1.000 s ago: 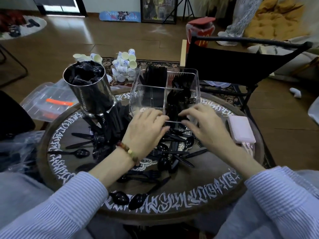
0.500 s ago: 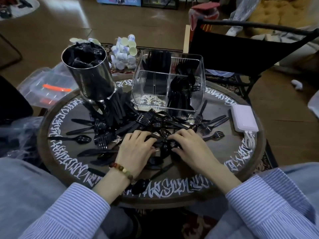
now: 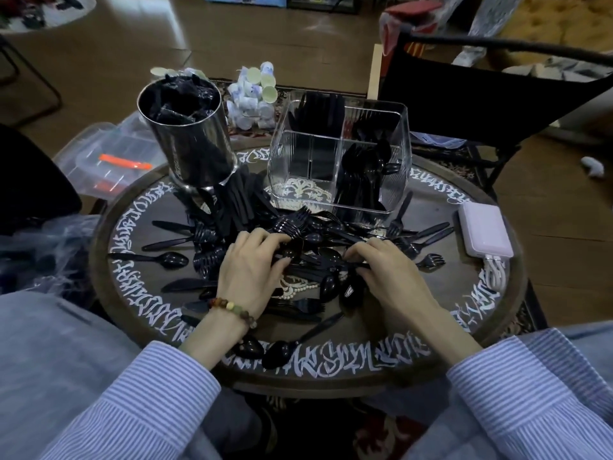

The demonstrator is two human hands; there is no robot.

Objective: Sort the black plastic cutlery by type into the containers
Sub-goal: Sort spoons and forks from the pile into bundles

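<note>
Here both hands, left hand and right hand, curl fingers into the pile of black plastic cutlery; what they clamp, I cannot tell.

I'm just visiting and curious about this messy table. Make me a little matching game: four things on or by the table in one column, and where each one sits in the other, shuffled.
Things
1. steel canister
2. clear plastic organizer
3. pink power bank
4. beaded bracelet

Places
A. right edge of the table
B. on the left wrist
C. far left of the table
D. far middle of the table, spoons in its right compartment

Pairs: 1-C, 2-D, 3-A, 4-B
</note>
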